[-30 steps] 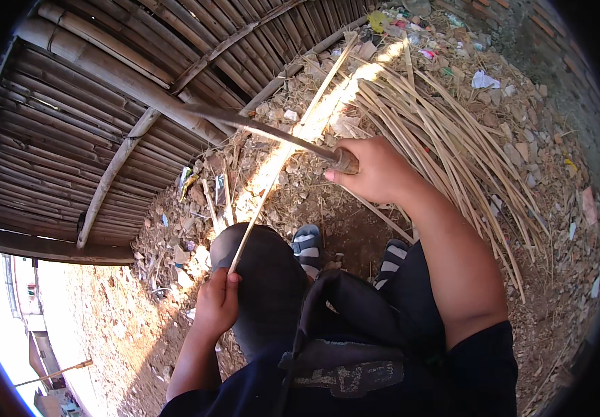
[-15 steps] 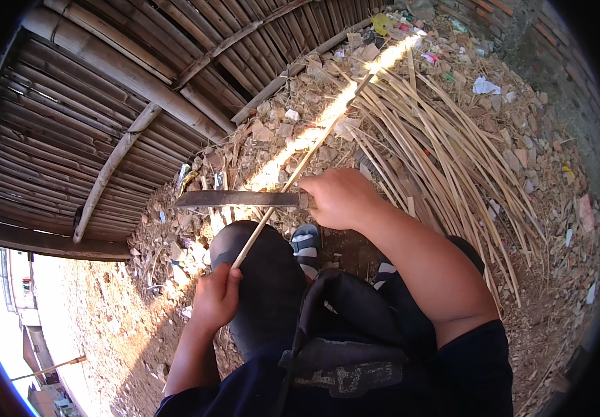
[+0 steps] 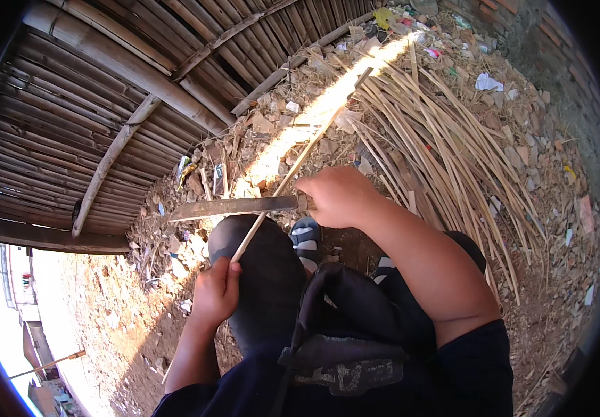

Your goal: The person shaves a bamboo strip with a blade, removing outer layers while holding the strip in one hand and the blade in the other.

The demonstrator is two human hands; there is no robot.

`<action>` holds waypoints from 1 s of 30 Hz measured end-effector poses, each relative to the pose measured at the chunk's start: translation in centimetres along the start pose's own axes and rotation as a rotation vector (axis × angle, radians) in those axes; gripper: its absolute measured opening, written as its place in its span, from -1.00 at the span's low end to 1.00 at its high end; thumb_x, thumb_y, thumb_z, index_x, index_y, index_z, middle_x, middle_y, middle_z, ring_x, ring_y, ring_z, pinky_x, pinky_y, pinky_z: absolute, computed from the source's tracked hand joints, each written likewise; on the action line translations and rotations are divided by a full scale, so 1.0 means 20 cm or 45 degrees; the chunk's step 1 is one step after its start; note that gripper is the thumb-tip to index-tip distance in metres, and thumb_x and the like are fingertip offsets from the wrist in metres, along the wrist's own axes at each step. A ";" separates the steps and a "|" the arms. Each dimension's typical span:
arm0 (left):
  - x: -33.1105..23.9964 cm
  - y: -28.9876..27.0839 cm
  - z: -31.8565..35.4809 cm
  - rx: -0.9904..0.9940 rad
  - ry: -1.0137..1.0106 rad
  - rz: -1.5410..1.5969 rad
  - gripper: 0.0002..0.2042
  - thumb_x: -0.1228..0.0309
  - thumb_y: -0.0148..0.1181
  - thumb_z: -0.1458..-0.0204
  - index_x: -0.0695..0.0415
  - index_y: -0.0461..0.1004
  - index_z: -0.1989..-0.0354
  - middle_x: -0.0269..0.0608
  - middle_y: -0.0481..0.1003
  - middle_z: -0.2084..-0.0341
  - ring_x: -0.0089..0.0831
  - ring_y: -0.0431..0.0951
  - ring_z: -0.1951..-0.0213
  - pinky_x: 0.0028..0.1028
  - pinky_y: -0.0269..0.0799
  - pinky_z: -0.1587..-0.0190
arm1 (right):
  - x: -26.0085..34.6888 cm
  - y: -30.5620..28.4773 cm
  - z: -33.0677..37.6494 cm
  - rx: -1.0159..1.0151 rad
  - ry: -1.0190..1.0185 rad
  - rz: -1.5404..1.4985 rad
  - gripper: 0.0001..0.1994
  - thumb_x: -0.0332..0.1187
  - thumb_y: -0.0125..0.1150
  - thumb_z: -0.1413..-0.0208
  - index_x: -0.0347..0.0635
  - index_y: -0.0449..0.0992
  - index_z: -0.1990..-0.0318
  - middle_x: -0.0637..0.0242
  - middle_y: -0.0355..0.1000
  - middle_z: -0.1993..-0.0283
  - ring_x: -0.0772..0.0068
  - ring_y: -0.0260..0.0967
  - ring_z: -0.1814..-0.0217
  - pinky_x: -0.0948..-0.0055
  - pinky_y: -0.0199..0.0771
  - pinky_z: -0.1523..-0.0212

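A long, thin bamboo strip (image 3: 311,144) slants from my lap up and away to the right. Its near end is gripped by my left hand (image 3: 217,290), thumb lying along it, beside my left knee. My right hand (image 3: 338,197) is closed around the handle of a machete (image 3: 237,207), most of that handle hidden in the fist. The long, dark blade points left, lying across the strip just above my left knee. Fingers of the right hand sit close to the strip; whether they touch it I cannot tell.
Many cut bamboo strips (image 3: 446,160) lie in a fanned pile at the right. A bamboo slat wall (image 3: 70,132) rises at the left, a brick wall (image 3: 557,42) at the far right. Rubble and litter, including white paper (image 3: 488,83), cover the ground. My sandalled foot (image 3: 305,240) rests below the blade.
The blade has tilted slightly, its tip now lower and a little further left. The strip's far end has shifted slightly. Both hands keep their grips.
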State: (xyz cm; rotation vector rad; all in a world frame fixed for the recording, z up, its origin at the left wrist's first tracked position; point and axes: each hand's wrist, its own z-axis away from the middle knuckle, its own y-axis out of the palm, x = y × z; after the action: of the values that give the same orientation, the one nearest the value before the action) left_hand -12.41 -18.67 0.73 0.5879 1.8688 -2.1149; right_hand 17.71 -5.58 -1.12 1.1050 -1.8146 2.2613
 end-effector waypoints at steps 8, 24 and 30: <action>-0.02 -0.02 -0.03 0.010 -0.002 0.057 -0.73 0.34 0.03 -0.40 0.24 0.48 0.32 -0.01 0.46 0.64 -0.10 0.55 0.54 -0.21 0.38 0.43 | -0.09 -0.03 -0.04 -0.053 0.174 -0.080 -0.71 -0.24 0.37 -0.07 -0.11 0.61 0.07 0.06 0.61 0.22 -0.09 0.60 0.07 -0.03 0.60 0.04; 0.01 -0.03 -0.01 0.004 -0.034 0.148 -0.75 0.31 0.12 -0.37 0.22 0.45 0.33 0.08 0.46 0.64 0.06 0.55 0.56 -0.16 0.39 0.47 | -0.07 -0.02 -0.06 0.047 0.053 -0.106 -0.68 -0.14 0.43 -0.08 -0.15 0.60 0.13 0.02 0.60 0.26 -0.15 0.57 0.08 -0.03 0.56 0.04; -0.04 -0.04 -0.05 0.014 -0.006 0.096 -0.75 0.31 0.11 -0.37 0.21 0.44 0.34 0.10 0.45 0.66 0.10 0.55 0.55 -0.13 0.39 0.48 | -0.22 0.01 -0.06 0.026 0.096 -0.147 -0.66 -0.14 0.45 -0.06 -0.14 0.63 0.10 0.00 0.58 0.28 -0.16 0.57 0.09 -0.02 0.54 0.06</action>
State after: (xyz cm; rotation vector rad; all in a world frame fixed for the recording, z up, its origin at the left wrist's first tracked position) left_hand -11.96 -17.68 1.66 0.6450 1.8045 -2.0785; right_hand 20.28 -2.81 -3.87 1.0821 -1.6592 2.2294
